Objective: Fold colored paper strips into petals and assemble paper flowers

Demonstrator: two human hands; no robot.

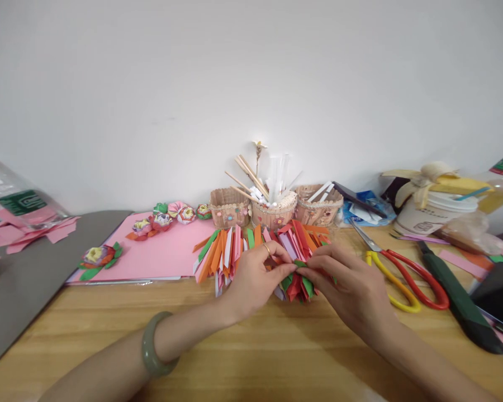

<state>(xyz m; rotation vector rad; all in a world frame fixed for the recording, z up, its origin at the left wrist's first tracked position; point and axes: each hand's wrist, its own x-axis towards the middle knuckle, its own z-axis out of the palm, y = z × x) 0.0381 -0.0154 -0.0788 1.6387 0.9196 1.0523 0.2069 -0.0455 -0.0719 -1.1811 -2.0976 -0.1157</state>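
My left hand [260, 273], with a ring and a jade-green bangle, pinches one end of a small green folded paper piece [300, 263]. The other end is between the fingertips of my right hand [352, 279]. Both hands hover over the wooden table, above bundles of folded paper strips. An orange, white and pink bundle [224, 251] lies left of my hands. Red and green folded strips [297, 287] show below my fingertips, partly hidden by them.
Three woven baskets [229, 206] with sticks and white tubes stand against the wall. Finished paper flowers [98, 257] rest on and beside pink paper sheets [163, 257]. On the right lie scissors [402, 273], a green-handled cutter [461, 301], a lidded cup [436, 212] and a dark phone [501, 296].
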